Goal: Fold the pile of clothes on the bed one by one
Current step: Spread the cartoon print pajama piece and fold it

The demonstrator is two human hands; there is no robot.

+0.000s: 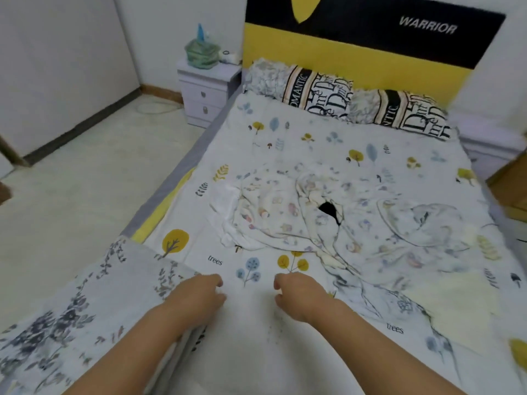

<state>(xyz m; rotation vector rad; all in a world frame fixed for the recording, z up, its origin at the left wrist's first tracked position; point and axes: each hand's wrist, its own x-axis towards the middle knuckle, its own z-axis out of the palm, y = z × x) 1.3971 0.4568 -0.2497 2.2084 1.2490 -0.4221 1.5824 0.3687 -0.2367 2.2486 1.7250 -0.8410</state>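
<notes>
Your left hand (204, 292) and right hand (293, 295), loosely curled and empty, rest on the bed (313, 143) short of the clothes pile (288, 215), whose pale prints risk grabbing two garments together.

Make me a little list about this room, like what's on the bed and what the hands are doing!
place: bedroom, seen from the foot of the bed
bed sheet: white with tree and leaf prints
pile of clothes: crumpled, unfolded, mid-bed
pillows: two, by the yellow and black headboard
nightstand: beside the bed, green bundle on top
left hand: fingers curled, low over the sheet, holding nothing visible
right hand: same, apart from the pile
</notes>
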